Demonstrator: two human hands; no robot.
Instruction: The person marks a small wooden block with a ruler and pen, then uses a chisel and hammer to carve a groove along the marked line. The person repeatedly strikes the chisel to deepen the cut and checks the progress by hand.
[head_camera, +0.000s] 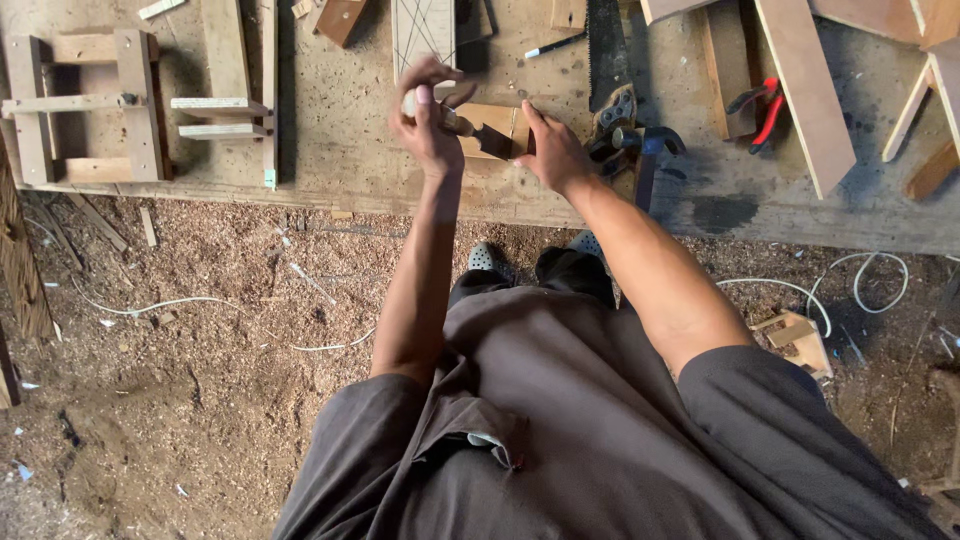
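My left hand is closed around a chisel with a pale handle. Its dark blade points right and rests against a small light wooden block on the workbench. My right hand lies flat at the block's right edge, fingers on the wood, holding it down. Both forearms reach forward from my dark grey clothing.
A handsaw, a hammer and red-handled pliers lie right of the block. A wooden frame sits at far left, planks at right, a marker behind. Sawdust and white cable cover the floor.
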